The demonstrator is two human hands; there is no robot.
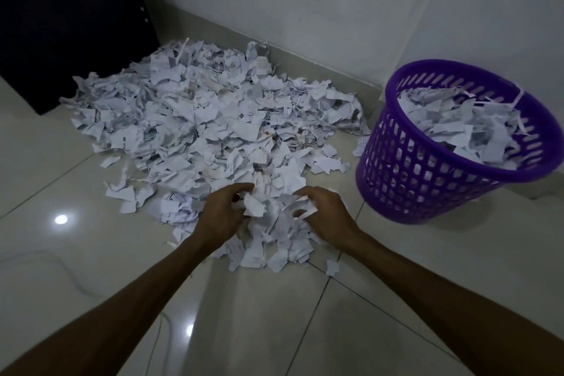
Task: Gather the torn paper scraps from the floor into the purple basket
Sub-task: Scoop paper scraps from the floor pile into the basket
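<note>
Scraps bunched between both hands, basket off to the right

A clump at the near edge of the torn paper scraps (195,119) is gripped from either side: the left hand (221,214) and the right hand (325,217) are curled round it, fingers buried in paper. The rest of the heap is spread across the floor (76,253) ahead, toward the wall. The purple basket (427,180), already well filled, is set ahead and to the right, nearer the right hand, so a rightward carry is judged to follow

Paper, plastic and polished tile in front of you

Your torn paper scraps (201,119) look matt and crumpled; the purple basket (427,174) is smooth perforated plastic; the floor tiles (259,314) shine glossy; the wall (305,3) looks matt.
</note>
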